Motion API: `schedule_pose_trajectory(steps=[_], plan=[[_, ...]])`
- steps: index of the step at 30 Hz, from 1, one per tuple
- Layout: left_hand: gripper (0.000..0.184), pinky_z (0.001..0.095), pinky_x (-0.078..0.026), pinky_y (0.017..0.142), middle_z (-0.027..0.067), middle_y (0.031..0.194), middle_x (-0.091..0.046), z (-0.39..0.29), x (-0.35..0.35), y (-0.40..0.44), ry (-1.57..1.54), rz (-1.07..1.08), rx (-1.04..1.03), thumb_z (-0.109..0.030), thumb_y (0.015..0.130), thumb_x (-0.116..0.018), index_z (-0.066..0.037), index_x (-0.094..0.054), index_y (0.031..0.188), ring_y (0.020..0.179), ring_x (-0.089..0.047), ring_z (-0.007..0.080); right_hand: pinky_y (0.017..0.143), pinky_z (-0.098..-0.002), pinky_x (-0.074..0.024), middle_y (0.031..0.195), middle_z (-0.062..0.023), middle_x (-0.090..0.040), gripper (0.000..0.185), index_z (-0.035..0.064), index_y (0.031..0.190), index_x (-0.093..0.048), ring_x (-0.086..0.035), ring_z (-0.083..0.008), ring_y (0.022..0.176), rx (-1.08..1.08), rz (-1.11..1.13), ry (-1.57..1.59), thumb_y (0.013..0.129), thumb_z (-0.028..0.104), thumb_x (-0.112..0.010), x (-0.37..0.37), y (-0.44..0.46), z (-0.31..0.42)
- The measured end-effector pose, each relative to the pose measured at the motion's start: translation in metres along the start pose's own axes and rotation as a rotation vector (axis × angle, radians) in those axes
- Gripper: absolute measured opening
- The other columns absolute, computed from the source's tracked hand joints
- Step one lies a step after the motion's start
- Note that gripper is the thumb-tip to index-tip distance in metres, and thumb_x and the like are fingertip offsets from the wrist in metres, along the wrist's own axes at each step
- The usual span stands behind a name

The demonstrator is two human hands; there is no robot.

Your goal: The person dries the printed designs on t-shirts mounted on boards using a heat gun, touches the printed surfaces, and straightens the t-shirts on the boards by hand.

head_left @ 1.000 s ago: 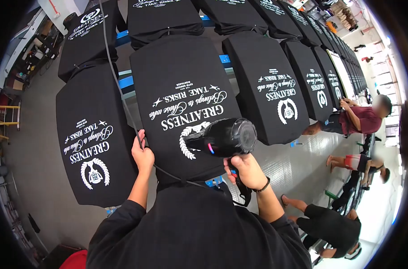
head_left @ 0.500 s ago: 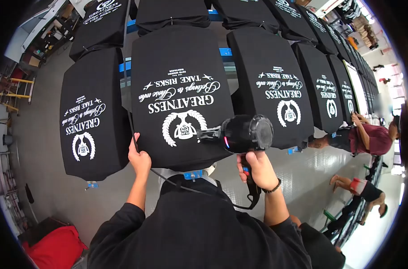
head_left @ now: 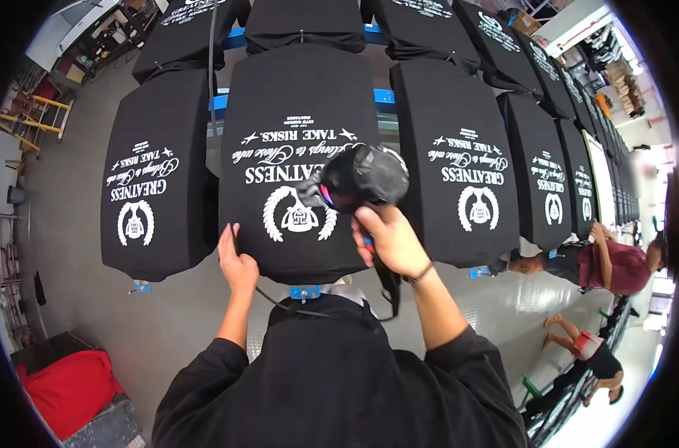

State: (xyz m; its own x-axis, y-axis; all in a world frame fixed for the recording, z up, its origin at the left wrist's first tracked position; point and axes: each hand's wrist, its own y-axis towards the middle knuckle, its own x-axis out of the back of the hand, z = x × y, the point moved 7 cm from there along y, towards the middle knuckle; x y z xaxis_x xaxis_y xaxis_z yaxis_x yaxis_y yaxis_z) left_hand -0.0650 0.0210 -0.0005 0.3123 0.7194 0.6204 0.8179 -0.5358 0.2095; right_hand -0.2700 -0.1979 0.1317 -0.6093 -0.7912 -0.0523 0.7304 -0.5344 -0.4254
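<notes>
My right hand (head_left: 390,243) is wrapped around the handle of a black hair dryer (head_left: 369,175), held above the middle black T-shirt (head_left: 302,89). The dryer's nozzle points left and covers part of the white "GREATNESS" lettering. Below that lettering, a white laurel emblem (head_left: 280,216) shows on the shirt. At the shirt's left edge, my left hand (head_left: 239,265) is closed on the dryer's black cord (head_left: 272,300), which runs from there to the handle's base. The shirt lies stretched over a flat board.
Matching printed shirts on boards flank this one, left (head_left: 160,112) and right (head_left: 451,112), with more rows behind. Blue metal bars (head_left: 384,97) link the boards. A person in a maroon top (head_left: 623,265) stands at the right; another (head_left: 597,355) is farther off. Red cloth (head_left: 71,392) lies lower left.
My right hand has moved the hair dryer left and up over the print, across part of the lettering. My left hand keeps the cord and has shifted slightly right in view.
</notes>
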Motion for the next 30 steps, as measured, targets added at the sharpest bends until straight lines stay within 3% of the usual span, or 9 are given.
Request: schedule_pose_trajectory(steps=[6, 8, 11, 14, 19, 22, 24, 26, 30], plan=[[0.073, 0.0378, -0.035, 0.113, 0.0174, 0.132, -0.061, -0.007, -0.007, 0.026, 0.003, -0.047, -0.022, 0.013, 0.064, -0.034, 0.006, -0.052, 0.135, 0.128, -0.053, 0.0301, 0.044, -0.0269, -0.0437, 0.065, -0.0017, -0.053, 0.038, 0.0033, 0.087, -0.053, -0.050, -0.0099, 0.048, 0.078, -0.174, -0.039, 0.101, 0.039, -0.054, 0.038, 0.029, 0.042], [0.072, 0.0379, -0.040, 0.109, 0.0187, 0.128, -0.062, -0.013, -0.024, 0.025, -0.152, 0.090, -0.039, 0.014, 0.065, -0.031, 0.007, -0.054, 0.132, 0.123, -0.058, 0.0291, 0.044, -0.0276, -0.0435, 0.065, -0.0024, -0.053, 0.036, 0.0025, 0.087, -0.054, -0.050, -0.0109, 0.048, -0.075, -0.140, 0.199, 0.102, 0.035, -0.053, 0.067, 0.005, 0.032], [0.061, 0.0342, -0.049, 0.099, 0.0176, 0.119, -0.064, -0.070, -0.060, 0.017, -0.506, 0.306, 0.080, 0.015, 0.071, -0.028, 0.008, -0.055, 0.126, 0.110, -0.064, 0.0239, 0.044, -0.0278, -0.0430, 0.065, -0.0041, -0.053, 0.037, 0.0016, 0.088, -0.053, -0.049, -0.0114, 0.047, -0.012, -0.282, -0.010, 0.104, 0.034, -0.047, 0.119, -0.044, 0.013], [0.057, 0.0318, -0.051, 0.094, 0.0181, 0.118, -0.065, -0.112, -0.099, 0.004, -0.596, 0.397, 0.093, 0.017, 0.077, -0.027, 0.008, -0.051, 0.128, 0.107, -0.065, 0.0221, 0.044, -0.0278, -0.0430, 0.063, -0.0055, -0.052, 0.037, 0.0005, 0.089, -0.053, -0.049, -0.0125, 0.046, -0.070, -0.404, 0.145, 0.104, 0.033, -0.043, 0.178, -0.104, -0.011], [0.055, 0.0310, -0.050, 0.096, 0.0205, 0.121, -0.064, -0.165, -0.172, -0.023, -0.610, 0.507, 0.067, 0.017, 0.081, -0.026, 0.009, -0.051, 0.129, 0.110, -0.065, 0.0235, 0.042, -0.0264, -0.0426, 0.065, -0.0054, -0.054, 0.040, 0.0014, 0.092, -0.053, -0.051, -0.0127, 0.046, -0.117, -0.684, 0.010, 0.103, 0.039, -0.045, 0.275, -0.164, -0.038], [0.062, 0.0329, -0.050, 0.098, 0.0192, 0.120, -0.065, -0.195, -0.212, -0.038, -0.590, 0.482, 0.054, 0.020, 0.072, -0.027, 0.008, -0.053, 0.127, 0.111, -0.065, 0.0254, 0.042, -0.0263, -0.0425, 0.065, -0.0048, -0.054, 0.042, 0.0023, 0.092, -0.054, -0.051, -0.0126, 0.047, -0.063, -0.627, 0.143, 0.103, 0.042, -0.047, 0.327, -0.169, -0.050], [0.064, 0.0336, -0.049, 0.099, 0.0184, 0.121, -0.064, -0.211, -0.236, -0.046, -0.573, 0.455, 0.051, 0.020, 0.069, -0.028, 0.008, -0.054, 0.127, 0.113, -0.064, 0.0257, 0.043, -0.0266, -0.0421, 0.066, -0.0048, -0.054, 0.046, 0.0019, 0.090, -0.054, -0.051, -0.0125, 0.047, -0.042, -0.554, -0.049, 0.103, 0.046, -0.046, 0.346, -0.159, -0.043], [0.066, 0.0337, -0.049, 0.100, 0.0175, 0.122, -0.064, -0.220, -0.258, -0.057, -0.522, 0.413, 0.090, 0.020, 0.067, -0.029, 0.007, -0.055, 0.126, 0.116, -0.062, 0.0254, 0.043, -0.0273, -0.0420, 0.065, -0.0051, -0.055, 0.040, 0.0006, 0.089, -0.054, -0.050, -0.0123, 0.046, -0.061, -0.431, 0.143, 0.103, 0.038, -0.048, 0.355, -0.155, -0.046], [0.069, 0.0369, -0.043, 0.109, 0.0186, 0.124, -0.062, -0.241, -0.286, -0.080, -0.456, 0.335, 0.117, 0.020, 0.065, -0.029, 0.007, -0.055, 0.127, 0.121, -0.059, 0.0277, 0.046, -0.0288, -0.0429, 0.061, -0.0061, -0.053, 0.026, -0.0017, 0.087, -0.053, -0.052, -0.0136, 0.047, -0.108, -0.235, -0.125, 0.099, 0.021, -0.049, 0.352, -0.162, -0.047]])
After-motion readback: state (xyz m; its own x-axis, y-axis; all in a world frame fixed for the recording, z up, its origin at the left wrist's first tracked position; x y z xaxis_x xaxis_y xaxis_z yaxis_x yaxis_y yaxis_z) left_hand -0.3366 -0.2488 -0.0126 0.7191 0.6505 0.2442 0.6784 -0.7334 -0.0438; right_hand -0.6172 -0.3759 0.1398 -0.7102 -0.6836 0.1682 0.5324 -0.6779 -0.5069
